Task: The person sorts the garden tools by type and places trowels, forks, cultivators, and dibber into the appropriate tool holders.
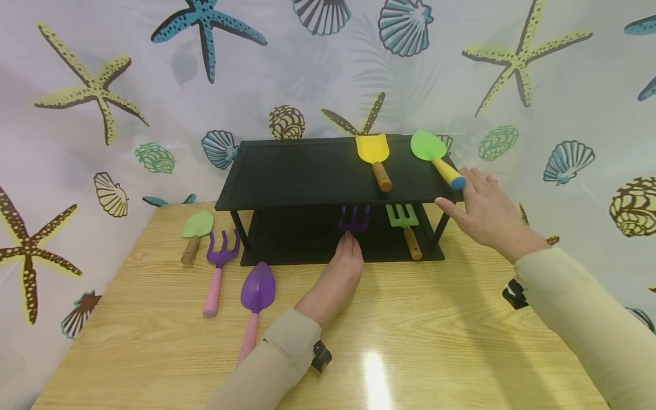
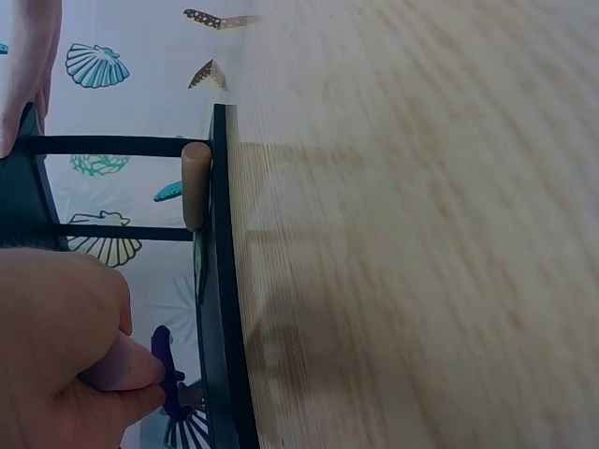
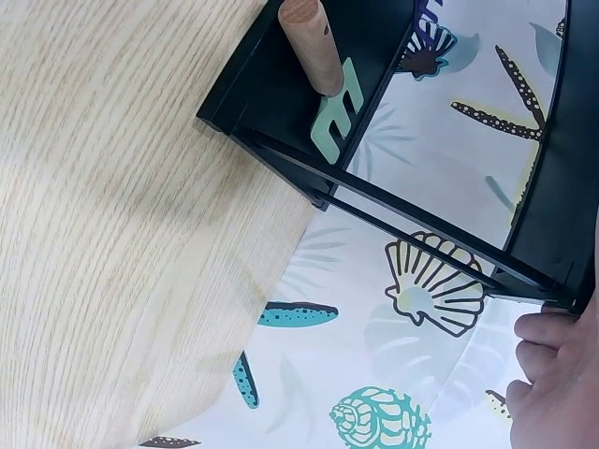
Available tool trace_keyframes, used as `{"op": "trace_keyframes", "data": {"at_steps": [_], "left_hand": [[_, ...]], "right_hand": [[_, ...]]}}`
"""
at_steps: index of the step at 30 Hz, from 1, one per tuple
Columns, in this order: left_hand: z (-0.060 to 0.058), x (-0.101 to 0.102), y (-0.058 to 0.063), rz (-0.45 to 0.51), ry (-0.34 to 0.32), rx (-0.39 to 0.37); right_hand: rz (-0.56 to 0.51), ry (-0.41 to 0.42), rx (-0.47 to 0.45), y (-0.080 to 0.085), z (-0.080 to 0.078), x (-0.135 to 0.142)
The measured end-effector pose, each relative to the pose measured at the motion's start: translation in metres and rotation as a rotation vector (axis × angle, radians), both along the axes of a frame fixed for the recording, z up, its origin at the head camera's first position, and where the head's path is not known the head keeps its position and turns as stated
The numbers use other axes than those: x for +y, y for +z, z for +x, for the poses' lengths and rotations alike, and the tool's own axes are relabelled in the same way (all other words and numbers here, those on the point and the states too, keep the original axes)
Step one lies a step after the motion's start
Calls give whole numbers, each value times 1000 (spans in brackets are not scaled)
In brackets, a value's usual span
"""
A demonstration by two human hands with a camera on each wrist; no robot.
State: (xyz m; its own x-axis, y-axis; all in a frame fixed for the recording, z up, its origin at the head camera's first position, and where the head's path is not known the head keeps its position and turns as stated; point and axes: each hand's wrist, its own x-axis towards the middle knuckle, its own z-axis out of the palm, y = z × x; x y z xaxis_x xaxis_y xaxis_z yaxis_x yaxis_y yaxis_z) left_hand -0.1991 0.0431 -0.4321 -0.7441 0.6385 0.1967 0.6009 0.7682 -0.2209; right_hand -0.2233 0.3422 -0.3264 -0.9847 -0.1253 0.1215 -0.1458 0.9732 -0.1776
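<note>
My left hand (image 1: pixel 340 276) reaches to the lower shelf of a black two-tier rack (image 1: pixel 297 171) and grips a purple hand fork (image 1: pixel 353 222). Its three tines point toward the back, while its handle is hidden in the hand. In the left wrist view, the fingers curl close behind the fork's purple head (image 2: pixel 167 374). At the rack's right end, my right hand (image 1: pixel 484 213) rests on the edge of the upper shelf, thumb toward the front. Just right of the purple fork lies a green hand fork (image 1: pixel 405 219) with a wooden handle, on the lower shelf.
On the upper shelf lie a yellow shovel (image 1: pixel 374 149) and a green trowel (image 1: pixel 429 146). Left of the rack, the wooden table (image 1: pixel 154 330) bears a small green trowel (image 1: pixel 198 225), another purple fork (image 1: pixel 221 256) and a purple trowel (image 1: pixel 258 287). A shell-patterned cloth (image 1: pixel 307 68) hangs behind.
</note>
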Motion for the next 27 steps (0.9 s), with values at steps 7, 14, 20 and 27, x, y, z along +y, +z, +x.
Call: {"op": "trace_keyframes", "data": {"at_steps": [7, 14, 20, 27], "left_hand": [[-10, 13, -10, -139, 28, 171], [-17, 26, -17, -62, 52, 155], [-21, 35, -19, -33, 81, 48], [-26, 44, -27, -109, 124, 115]], "right_hand": [[-4, 8, 6, -1, -1, -1], [-13, 2, 16, -2, -1, -1], [-8, 1, 19, -1, -1, 0], [-2, -6, 25, -2, -1, -1]]}}
